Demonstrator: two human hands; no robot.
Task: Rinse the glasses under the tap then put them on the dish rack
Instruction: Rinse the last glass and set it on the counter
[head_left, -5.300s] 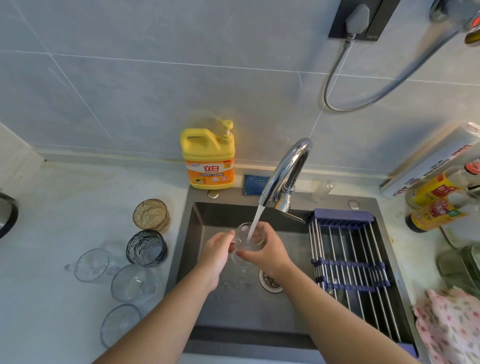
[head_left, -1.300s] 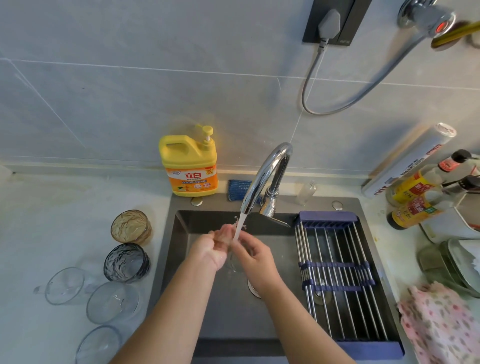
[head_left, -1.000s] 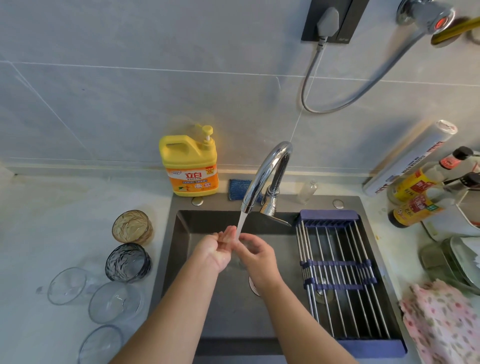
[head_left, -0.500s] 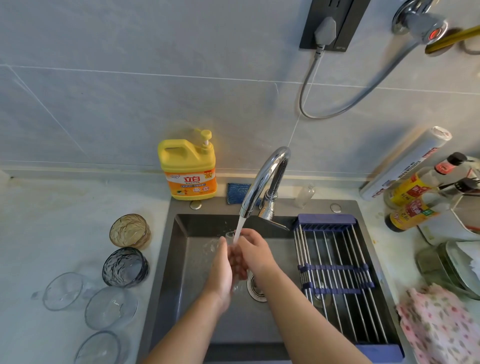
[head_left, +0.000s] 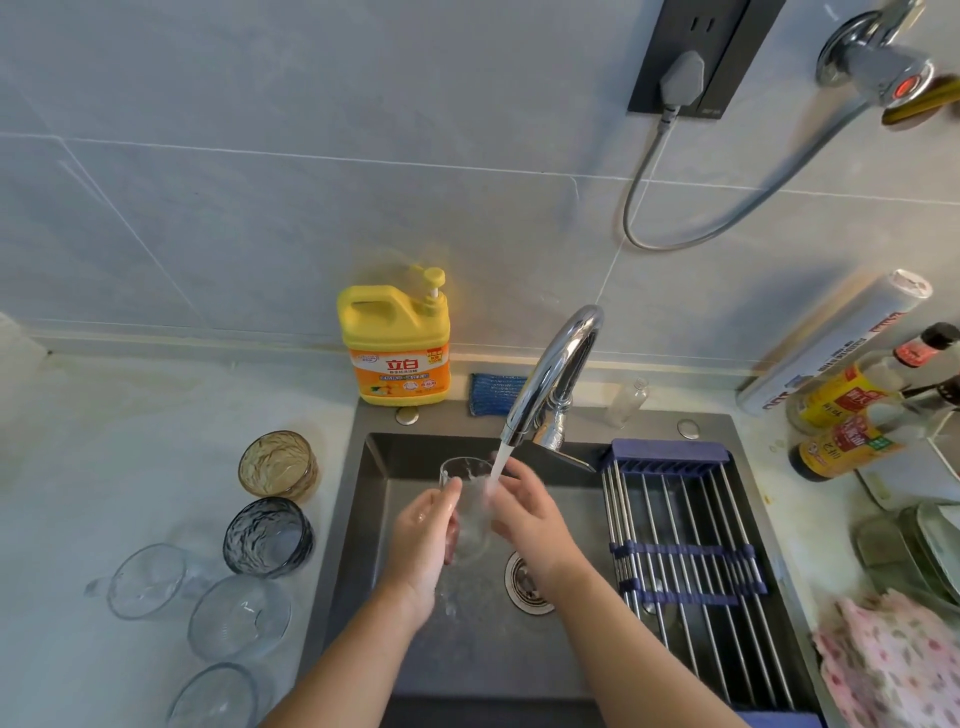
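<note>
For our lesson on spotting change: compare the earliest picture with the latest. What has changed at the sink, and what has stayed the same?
The glass, earlier mouth-up catching the stream, now leans away, water running down its outside. The left hand and right hand still grip it. The tap still runs; dish rack and five counter glasses unchanged.

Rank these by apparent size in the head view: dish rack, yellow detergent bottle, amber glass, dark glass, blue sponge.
Largest: dish rack
yellow detergent bottle
amber glass and dark glass, about alike
blue sponge
</note>
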